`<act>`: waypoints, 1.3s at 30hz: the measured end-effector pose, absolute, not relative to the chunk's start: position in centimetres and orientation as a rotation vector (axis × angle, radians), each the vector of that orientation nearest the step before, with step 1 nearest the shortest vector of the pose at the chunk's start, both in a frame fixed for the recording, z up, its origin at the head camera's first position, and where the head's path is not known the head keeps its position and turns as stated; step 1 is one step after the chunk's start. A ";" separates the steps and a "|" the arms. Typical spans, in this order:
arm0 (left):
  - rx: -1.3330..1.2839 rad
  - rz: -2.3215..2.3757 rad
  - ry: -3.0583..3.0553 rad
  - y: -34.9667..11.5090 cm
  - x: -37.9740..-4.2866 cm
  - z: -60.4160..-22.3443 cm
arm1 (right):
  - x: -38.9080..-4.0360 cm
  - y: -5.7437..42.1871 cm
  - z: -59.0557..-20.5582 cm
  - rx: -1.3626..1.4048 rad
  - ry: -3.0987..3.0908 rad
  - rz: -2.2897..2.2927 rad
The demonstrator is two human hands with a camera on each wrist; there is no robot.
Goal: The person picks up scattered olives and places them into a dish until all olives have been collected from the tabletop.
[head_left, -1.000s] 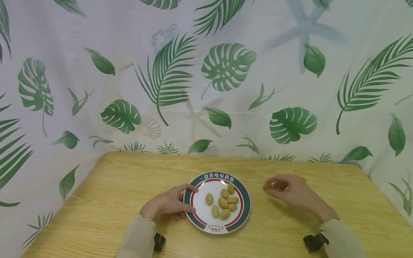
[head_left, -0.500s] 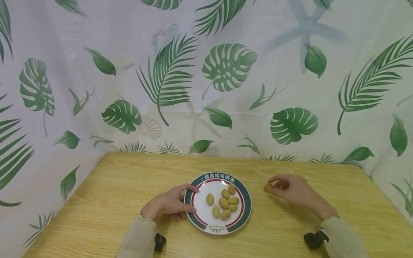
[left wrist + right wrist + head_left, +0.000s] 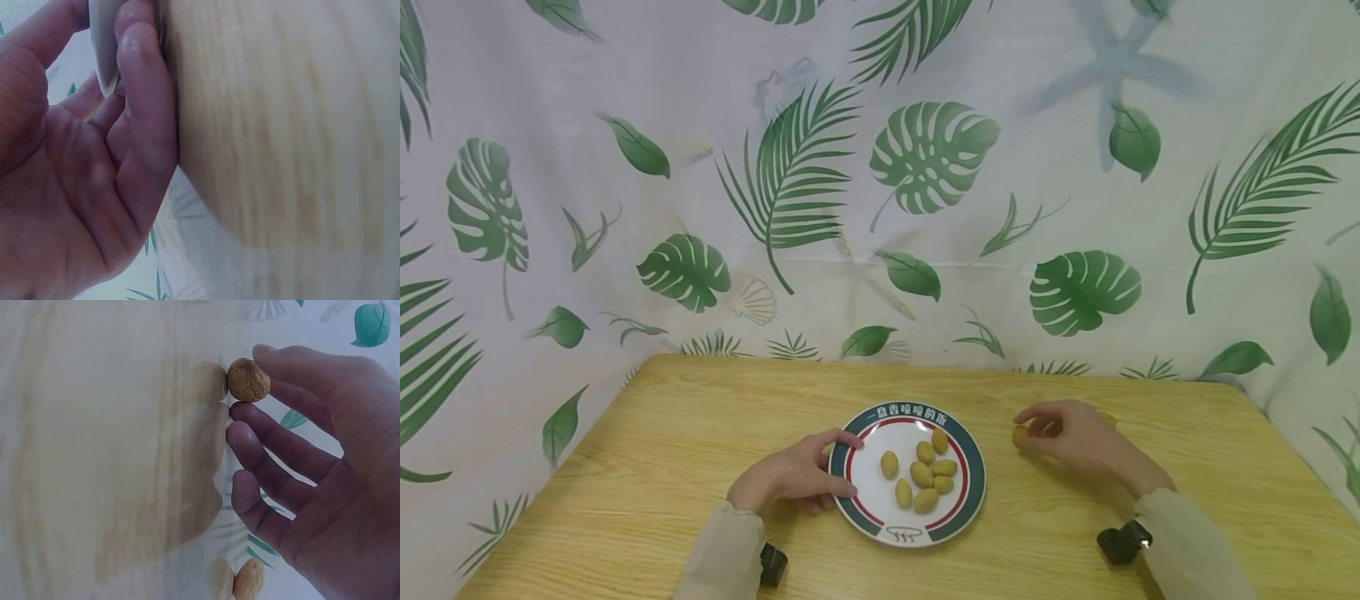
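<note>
At the middle of the table, my left hand (image 3: 797, 475) grips the near-left rim of a round plate (image 3: 868, 521) with a dark green border and red ring. Its thumb and index finger lie over the rim, other fingers underneath. Several small yellow-brown ovals (image 3: 925, 500) lie on the plate; their kind is unclear. To the plate's right, my right hand (image 3: 1078, 437) holds a small wrinkled yellow-brown oval (image 3: 247, 381) between thumb and index finger, low at the tabletop. The other fingers hang loosely curled in the right wrist view.
Another oval (image 3: 249, 579) lies on the wooden table (image 3: 715, 400), partly hidden behind the right hand in the head view. A leaf-patterned white cloth (image 3: 820, 308) hangs behind and at both sides of the table.
My right hand and forearm have shifted slightly left, and the oval at its fingertips shows a little more. The left hand and plate have not moved.
</note>
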State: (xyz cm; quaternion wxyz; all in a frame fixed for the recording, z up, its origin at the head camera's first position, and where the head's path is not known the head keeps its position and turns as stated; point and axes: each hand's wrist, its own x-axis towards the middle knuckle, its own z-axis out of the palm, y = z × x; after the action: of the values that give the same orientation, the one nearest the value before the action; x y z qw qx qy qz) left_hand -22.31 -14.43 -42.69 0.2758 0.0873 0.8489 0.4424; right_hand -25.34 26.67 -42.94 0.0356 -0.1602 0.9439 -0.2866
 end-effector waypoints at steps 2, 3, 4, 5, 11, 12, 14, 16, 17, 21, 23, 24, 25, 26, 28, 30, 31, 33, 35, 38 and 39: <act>0.237 1.190 2.280 -14.4 -22.3 -42.7 | -25.4 26.6 -43.0 -0.483 2.896 -0.871; 0.238 1.191 2.280 -14.4 -22.3 -42.7 | -25.5 26.6 -43.0 -0.487 2.896 -0.863; 0.238 1.191 2.280 -14.5 -22.3 -42.7 | -25.5 26.5 -43.0 -0.486 2.898 -0.857; 0.239 1.190 2.280 -14.5 -22.4 -42.7 | -25.5 26.5 -43.0 -0.484 2.900 -0.851; 0.238 1.186 2.283 -14.4 -22.4 -42.8 | -25.6 26.5 -43.0 -0.492 2.897 -0.856; 0.239 1.186 2.283 -14.4 -22.4 -42.8 | -25.7 26.5 -43.0 -0.498 2.895 -0.863; 0.239 1.188 2.282 -14.4 -22.4 -42.8 | -25.7 26.5 -43.0 -0.512 2.892 -0.872; 0.238 1.188 2.282 -14.4 -22.4 -42.8 | -25.7 26.5 -43.0 -0.521 2.890 -0.885; 0.238 1.189 2.282 -14.4 -22.4 -42.8 | -25.8 26.5 -43.0 -0.523 2.890 -0.890; 0.232 1.188 2.283 -14.4 -22.3 -42.8 | -25.8 26.5 -43.1 -0.537 2.902 -0.885; 0.232 1.189 2.284 -14.4 -22.3 -42.8 | -25.9 26.5 -43.1 -0.544 2.912 -0.879; 0.230 1.189 2.284 -14.4 -22.3 -42.7 | -25.9 26.5 -43.1 -0.549 2.915 -0.878; 0.227 1.187 2.286 -14.4 -22.3 -42.7 | -26.0 26.5 -43.2 -0.546 2.920 -0.872; 0.226 1.187 2.286 -14.4 -22.3 -42.7 | -26.0 26.5 -43.2 -0.542 2.923 -0.867; 0.224 1.186 2.286 -14.4 -22.3 -42.7 | -26.0 26.4 -43.2 -0.534 2.924 -0.865; 0.219 1.185 2.284 -14.4 -22.3 -42.7 | -26.0 26.2 -43.1 -0.527 2.921 -0.865; 0.214 1.185 2.282 -14.4 -22.3 -42.7 | -26.0 26.1 -43.0 -0.520 2.920 -0.866; 0.207 1.183 2.278 -14.4 -22.4 -42.7 | -26.0 25.9 -42.8 -0.523 2.912 -0.883; 0.199 1.181 2.276 -14.4 -22.4 -42.8 | -26.0 25.7 -42.7 -0.521 2.902 -0.902; 0.198 1.178 2.276 -14.4 -22.5 -42.8 | -26.0 25.4 -42.7 -0.519 2.885 -0.923; 0.199 1.177 2.277 -14.4 -22.5 -42.8 | -26.1 25.3 -42.7 -0.516 2.880 -0.929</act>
State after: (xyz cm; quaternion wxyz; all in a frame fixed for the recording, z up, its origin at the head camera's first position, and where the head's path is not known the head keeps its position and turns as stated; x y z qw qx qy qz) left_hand -22.49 -14.36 -42.82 0.2814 0.0741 0.8500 0.4392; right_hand -26.07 25.29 -42.65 0.0359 -0.1681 0.9376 -0.3023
